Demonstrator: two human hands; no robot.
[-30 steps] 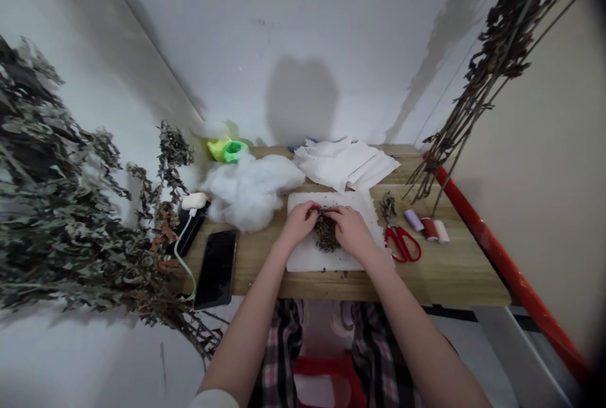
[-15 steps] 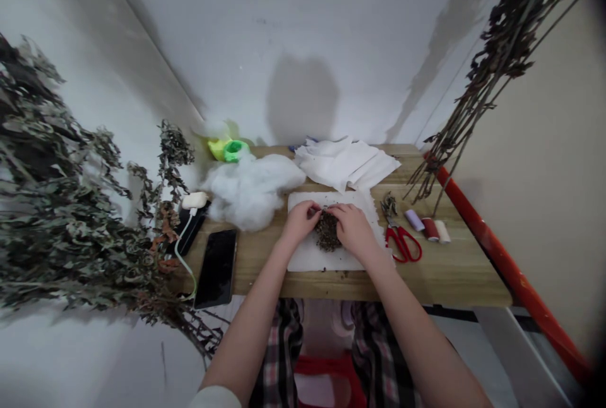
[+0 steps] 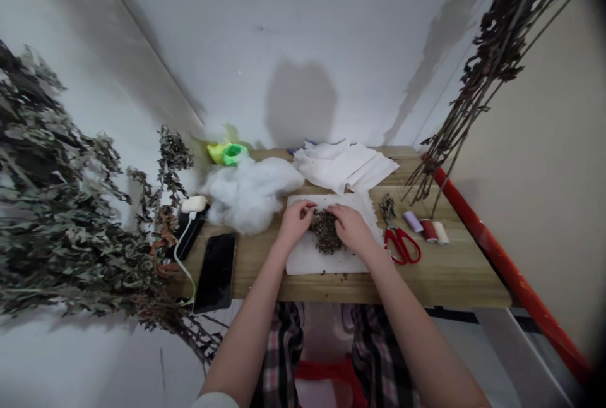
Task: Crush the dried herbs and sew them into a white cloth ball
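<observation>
A dark heap of crumbled dried herbs [image 3: 326, 235] lies on a white cloth [image 3: 303, 261] in front of me. At the heap's upper left is my left hand [image 3: 296, 221], its thumb and fingertips drawn together; whatever they pinch is too small to make out. My right hand [image 3: 351, 226] rests against the right side of the heap, fingers curled in at its upper edge among the dried bits. Red-handled scissors [image 3: 401, 245] lie to the right of the cloth, with a small dried sprig [image 3: 387, 206] by their blades.
White fibre stuffing [image 3: 250, 193] and a phone [image 3: 215, 272] are on the left. Folded white cloths [image 3: 345, 165] lie behind. Thread spools [image 3: 428, 230] stand right of the scissors. Dried plant bunches [image 3: 85, 225] flank the table [image 3: 454, 275] on both sides.
My left hand has shifted slightly left, so the gap between my two hands is wider and more of the heap shows. The right hand is almost where it was.
</observation>
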